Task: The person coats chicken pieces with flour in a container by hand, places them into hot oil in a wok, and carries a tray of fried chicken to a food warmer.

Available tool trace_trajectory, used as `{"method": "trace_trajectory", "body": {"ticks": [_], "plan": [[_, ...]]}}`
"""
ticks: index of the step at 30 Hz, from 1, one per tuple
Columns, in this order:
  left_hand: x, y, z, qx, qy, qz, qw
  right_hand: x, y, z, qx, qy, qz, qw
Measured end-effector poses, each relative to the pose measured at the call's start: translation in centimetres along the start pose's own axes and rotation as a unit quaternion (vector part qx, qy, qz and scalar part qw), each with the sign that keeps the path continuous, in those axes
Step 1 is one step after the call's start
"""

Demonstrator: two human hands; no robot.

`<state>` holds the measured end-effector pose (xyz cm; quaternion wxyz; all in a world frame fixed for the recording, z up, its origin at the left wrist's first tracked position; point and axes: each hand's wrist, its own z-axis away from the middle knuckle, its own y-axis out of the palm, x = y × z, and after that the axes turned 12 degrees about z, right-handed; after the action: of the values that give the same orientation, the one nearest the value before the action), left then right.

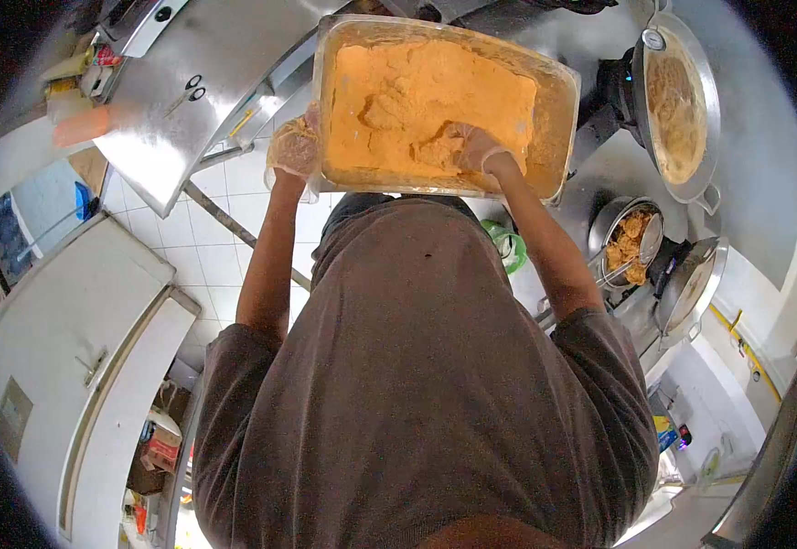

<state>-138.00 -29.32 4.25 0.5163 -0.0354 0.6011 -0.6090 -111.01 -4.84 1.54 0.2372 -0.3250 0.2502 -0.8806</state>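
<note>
A clear rectangular tub holds orange powder, heaped and clumped near its middle. My left hand, in a clear plastic glove, is at the tub's left side with its fingers against the wall; its grip is not clear. My right hand is down in the powder at the right of the middle, also gloved. Powder covers its fingertips, and whether they hold anything is hidden.
A large pan of bubbling oil, with a thermometer, stands at the right. Below it are a strainer of fried pieces and another pan. Scissors lie on the steel counter at the left.
</note>
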Motion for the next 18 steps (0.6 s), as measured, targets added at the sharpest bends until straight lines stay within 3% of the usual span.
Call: {"method": "trace_trajectory", "body": {"ticks": [4,6,8,10,13,16,18], "plan": [[0.1,-0.1,0.0,0.004,0.004,0.001,1.0,3.4,-2.3,1.9,0.006,-0.06,0.114,0.992],[0.1,0.0,0.0,-0.009,0.004,0.022,1.0,0.1,0.1,-0.4,-0.016,-0.053,0.009,0.998],[-0.3,0.1,0.0,-0.033,-0.012,0.05,0.998,0.7,-0.4,-0.3,-0.045,-0.099,0.002,0.994],[-0.9,-0.3,0.1,-0.039,-0.015,0.045,0.998,7.5,-4.2,2.6,-0.082,-0.198,0.09,0.973],[-0.5,-0.1,-0.1,-0.039,0.014,0.029,0.999,10.7,-4.1,1.8,-0.055,-0.189,0.257,0.946],[0.0,0.2,-0.2,-0.023,0.02,0.005,1.0,10.5,-2.1,-1.9,-0.134,-0.248,0.292,0.914],[0.2,0.2,-0.3,-0.014,0.062,-0.069,0.996,13.8,-4.6,-1.8,-0.094,-0.251,0.275,0.923]]}}
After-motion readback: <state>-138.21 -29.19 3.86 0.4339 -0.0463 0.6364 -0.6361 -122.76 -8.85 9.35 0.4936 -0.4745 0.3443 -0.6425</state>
